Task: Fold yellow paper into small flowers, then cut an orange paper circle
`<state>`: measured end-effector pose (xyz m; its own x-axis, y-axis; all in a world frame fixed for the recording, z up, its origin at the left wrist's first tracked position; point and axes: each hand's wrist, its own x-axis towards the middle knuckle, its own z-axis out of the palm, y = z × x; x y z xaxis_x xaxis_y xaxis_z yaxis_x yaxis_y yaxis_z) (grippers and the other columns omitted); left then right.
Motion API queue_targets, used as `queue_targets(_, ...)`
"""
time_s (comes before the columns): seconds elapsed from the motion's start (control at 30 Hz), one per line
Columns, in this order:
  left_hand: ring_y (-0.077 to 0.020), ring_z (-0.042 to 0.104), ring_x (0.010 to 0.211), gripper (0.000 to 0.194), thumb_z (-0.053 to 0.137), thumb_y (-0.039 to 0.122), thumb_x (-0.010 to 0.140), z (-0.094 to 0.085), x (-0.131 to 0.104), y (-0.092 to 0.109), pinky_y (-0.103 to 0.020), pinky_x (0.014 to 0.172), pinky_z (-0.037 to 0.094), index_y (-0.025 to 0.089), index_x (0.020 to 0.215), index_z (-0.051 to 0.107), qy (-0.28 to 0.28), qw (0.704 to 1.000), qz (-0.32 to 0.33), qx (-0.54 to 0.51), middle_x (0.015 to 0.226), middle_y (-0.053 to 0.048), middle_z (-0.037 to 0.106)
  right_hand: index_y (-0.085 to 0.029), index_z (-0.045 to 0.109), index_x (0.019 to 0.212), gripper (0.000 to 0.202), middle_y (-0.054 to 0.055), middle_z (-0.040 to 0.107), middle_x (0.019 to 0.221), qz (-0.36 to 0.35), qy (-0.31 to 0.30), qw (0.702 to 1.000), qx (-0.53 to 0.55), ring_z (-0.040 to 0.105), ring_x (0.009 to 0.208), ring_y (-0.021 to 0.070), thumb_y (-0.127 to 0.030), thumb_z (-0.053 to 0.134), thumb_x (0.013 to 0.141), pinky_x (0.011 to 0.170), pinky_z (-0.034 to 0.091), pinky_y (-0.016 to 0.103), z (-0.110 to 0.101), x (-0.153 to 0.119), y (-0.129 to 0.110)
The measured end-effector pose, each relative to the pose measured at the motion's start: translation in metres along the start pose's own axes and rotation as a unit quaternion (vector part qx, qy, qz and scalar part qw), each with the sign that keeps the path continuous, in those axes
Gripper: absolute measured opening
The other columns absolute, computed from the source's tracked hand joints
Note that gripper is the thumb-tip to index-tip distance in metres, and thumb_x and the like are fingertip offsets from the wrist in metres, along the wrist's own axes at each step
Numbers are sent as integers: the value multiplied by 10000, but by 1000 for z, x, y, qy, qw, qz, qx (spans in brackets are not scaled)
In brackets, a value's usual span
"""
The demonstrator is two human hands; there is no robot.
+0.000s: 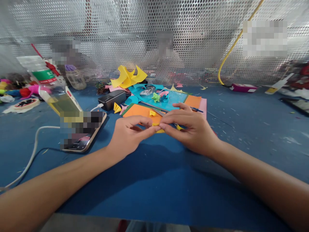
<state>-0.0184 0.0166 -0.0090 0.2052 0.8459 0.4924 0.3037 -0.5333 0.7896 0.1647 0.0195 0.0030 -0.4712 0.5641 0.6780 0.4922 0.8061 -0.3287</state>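
Note:
My left hand (129, 133) and my right hand (190, 127) meet over the blue table, fingertips pinched together on a small yellow paper piece (158, 127). The piece lies at the near edge of an orange paper sheet (142, 112). Behind it sits a teal sheet (169, 98) with small folded paper shapes, green and pink, on top. Another tiny yellow folded bit (152, 113) rests on the orange sheet. A thin tool or pen (154, 108) lies across the sheets, its far end blue.
A phone (83, 130) on a white cable lies left, next to a black box (112, 99) and a leaning clear bottle (51, 85). Yellow curled paper (127, 77) sits at the back by the perforated metal wall (154, 38). Paper scraps dot the blue table (241, 129).

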Motion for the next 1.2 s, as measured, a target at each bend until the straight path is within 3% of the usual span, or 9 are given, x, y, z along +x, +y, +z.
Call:
queue_targets(0.13, -109, 562, 601, 237, 738, 310, 636, 0, -1, 0, -184, 499, 458, 154, 612, 561, -59, 997, -17, -39, 643, -3, 609, -248, 604, 725, 104, -43, 672, 725, -53, -36, 998, 17, 621, 708, 118, -224, 570, 821, 942, 321, 354, -1, 0, 2)
queue_targets(0.3, -106, 585, 600, 172, 730, 260, 653, 2, -3, -1, -183, 510, 478, 166, 648, 586, 0, 998, 5, -59, 673, 0, 630, -232, 613, 730, 112, -30, 671, 743, -26, -12, 1000, 11, 619, 731, 118, -222, 561, 829, 926, 323, 348, 3, -1, 0)
queue_targets(0.43, -127, 630, 685, 75, 683, 251, 706, -2, -1, 2, -185, 562, 505, 178, 706, 667, -35, 998, 49, -18, 731, -19, 691, -237, 598, 740, 97, -31, 680, 745, 9, -2, 1000, 2, 617, 709, 132, -219, 557, 827, 912, 343, 361, 5, -1, 1)
queue_targets(0.57, -137, 654, 728, 82, 637, 218, 729, -4, 3, 4, -177, 557, 514, 180, 779, 689, -53, 998, 22, 0, 793, -27, 714, -234, 586, 745, 75, -27, 676, 728, 36, 15, 999, -13, 612, 681, 136, -205, 557, 809, 954, 322, 391, 3, 0, 1)
queue_targets(0.73, -127, 646, 645, 101, 681, 253, 690, -1, 4, 1, -168, 501, 494, 168, 740, 661, -4, 1000, -26, -13, 732, -21, 700, -232, 568, 738, 55, -23, 664, 717, 65, 7, 998, -22, 609, 689, 146, -204, 557, 784, 974, 291, 429, 3, 0, -2)
queue_targets(0.9, -139, 648, 673, 203, 710, 282, 665, -3, 6, 2, -178, 522, 495, 173, 835, 681, -31, 998, -46, -31, 748, -30, 702, -243, 590, 741, 80, -17, 688, 779, 29, -3, 999, -43, 626, 749, 152, -211, 557, 807, 960, 295, 422, 5, -1, 0)
queue_targets(1.07, -126, 621, 636, 113, 699, 268, 679, -2, 5, 3, -194, 547, 494, 193, 759, 726, -64, 995, -62, -35, 744, -15, 712, -238, 590, 737, 114, -16, 688, 781, -14, -9, 995, -95, 629, 765, 152, -214, 537, 835, 981, 272, 433, 7, -3, -4)
queue_targets(1.2, -119, 603, 581, 103, 686, 278, 697, 0, 2, -1, -207, 524, 498, 180, 715, 715, -25, 995, -68, -64, 719, -20, 708, -235, 533, 811, 59, 14, 640, 819, 12, 51, 997, -53, 597, 812, 174, -193, 567, 786, 863, 400, 387, 5, -4, -12)
